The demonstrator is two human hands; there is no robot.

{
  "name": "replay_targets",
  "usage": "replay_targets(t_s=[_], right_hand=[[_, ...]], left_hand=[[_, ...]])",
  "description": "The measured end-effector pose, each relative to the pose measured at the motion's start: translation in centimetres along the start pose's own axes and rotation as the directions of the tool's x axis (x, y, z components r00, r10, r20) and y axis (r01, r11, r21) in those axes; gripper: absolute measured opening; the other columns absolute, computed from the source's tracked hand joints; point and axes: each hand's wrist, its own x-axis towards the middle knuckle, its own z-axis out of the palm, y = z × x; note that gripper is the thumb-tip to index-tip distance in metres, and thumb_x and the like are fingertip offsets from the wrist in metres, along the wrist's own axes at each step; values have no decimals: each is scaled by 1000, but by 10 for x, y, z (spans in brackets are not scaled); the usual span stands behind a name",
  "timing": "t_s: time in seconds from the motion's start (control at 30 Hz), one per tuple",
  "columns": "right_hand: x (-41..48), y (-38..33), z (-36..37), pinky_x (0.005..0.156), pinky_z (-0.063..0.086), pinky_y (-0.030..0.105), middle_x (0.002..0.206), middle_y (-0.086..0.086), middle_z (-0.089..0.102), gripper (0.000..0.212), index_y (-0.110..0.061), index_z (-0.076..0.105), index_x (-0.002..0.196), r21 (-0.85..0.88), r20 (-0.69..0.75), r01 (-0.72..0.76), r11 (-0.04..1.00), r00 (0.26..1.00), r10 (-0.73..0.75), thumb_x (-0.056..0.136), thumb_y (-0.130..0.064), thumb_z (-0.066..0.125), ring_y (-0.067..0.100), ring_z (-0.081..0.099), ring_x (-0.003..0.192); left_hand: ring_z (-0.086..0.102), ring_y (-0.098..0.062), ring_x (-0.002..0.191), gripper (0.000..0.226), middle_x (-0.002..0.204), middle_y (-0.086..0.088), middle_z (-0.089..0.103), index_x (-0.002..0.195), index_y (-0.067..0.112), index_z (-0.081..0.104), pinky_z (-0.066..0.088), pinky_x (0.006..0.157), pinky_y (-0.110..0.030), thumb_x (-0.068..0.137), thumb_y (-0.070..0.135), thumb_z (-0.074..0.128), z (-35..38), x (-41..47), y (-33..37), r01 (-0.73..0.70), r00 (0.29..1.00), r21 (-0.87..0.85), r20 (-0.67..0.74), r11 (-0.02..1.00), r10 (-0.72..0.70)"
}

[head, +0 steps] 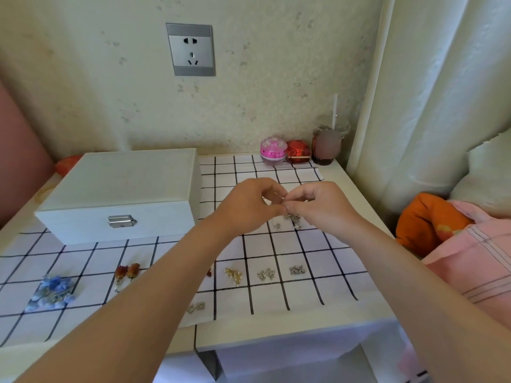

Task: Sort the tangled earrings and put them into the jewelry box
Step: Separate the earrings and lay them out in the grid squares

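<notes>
Picking apart tangled earrings w/ both hands; box not opened yet.
Nearest, sorted pairs lie apart on the checked cloth (pixel 312 288): blue flower earrings (pixel 52 293), red drops (pixel 127 272), gold pair (pixel 233 275), silver pairs (pixel 266 274). Further in, left hand (pixel 249 208) & right hand (pixel 320 208) meet fingertip to fingertip, both pinching a tiny silver piece (pixel 277 202), too small to identify. The unsorted silver tangle (pixel 293 219) sits just under them. Behind-left, jewelry box (pixel 119 194) is closed, clasp facing the person. Risks: tugging hard could bend a hook or flick a stud off the table; a dropped wrist could scatter the tangle or the sorted row.
</notes>
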Motion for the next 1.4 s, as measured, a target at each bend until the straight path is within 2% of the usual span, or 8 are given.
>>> replay_targets(t_s=[0.13,0.23,0.33,0.4,0.57,0.8,1.17,1.4], right_hand=[[0,1,0,45,38,7,61,-13,69,6,-17,78,86,170,-31,-73,983,996,79,82,-20,82,-4,55,46],[-1,2,-1,41,36,12,62,-6,70,5,-17,78,89,219,20,-81,972,997,79,86,-21,78,3,48,41],[-3,8,-10,52,39,7,77,-11,73,12,-32,76,80,-153,0,39,987,999,-39,86,-22,76,-4,56,54],[-8,11,-16,59,39,4,83,-18,71,15,-37,75,80,-401,80,124,908,992,-100,84,-23,76,-13,56,66],[-17,17,-15,77,50,24,90,-19,63,19,-36,76,93,-568,211,188,801,974,-80,88,-19,71,-1,60,84],[-15,12,-11,75,48,21,82,-26,65,16,-41,73,82,-534,225,174,827,973,-60,86,-26,76,-7,60,84],[-18,2,21,57,40,3,83,-18,70,16,-38,76,90,-369,353,155,917,936,-16,80,-28,82,-13,58,72],[-24,-9,24,73,56,28,84,-14,69,9,-37,77,89,-467,382,138,873,922,59,82,-32,80,3,64,78]], left_hand=[[63,5,64,20,81,11,74,93,25,73,52,69,-22,76,24,83,-4,-1,1,35,999,-179,-11,983,-38],[62,4,65,20,82,9,74,92,25,73,52,66,-21,75,22,84,-8,-1,0,44,999,-150,12,988,-43],[57,9,61,21,83,12,73,90,30,73,44,66,-15,75,22,84,-12,-4,-8,39,990,18,136,999,-41],[56,9,61,20,82,19,72,89,32,72,42,66,-15,75,23,84,-13,-9,-13,36,967,113,248,993,-63],[57,8,66,27,85,29,67,93,38,71,39,56,-5,75,23,83,-18,-21,-20,9,935,244,343,970,-95],[61,-3,85,45,98,26,61,103,45,63,50,76,-20,81,9,78,-28,-25,-16,14,935,350,327,937,-136],[59,1,75,12,88,13,70,93,30,74,41,64,-15,82,25,76,-25,-28,-11,22,920,432,343,902,-187],[58,-2,80,12,93,11,69,97,26,71,38,63,-15,85,24,73,-23,-37,-6,31,917,437,346,899,-200]])
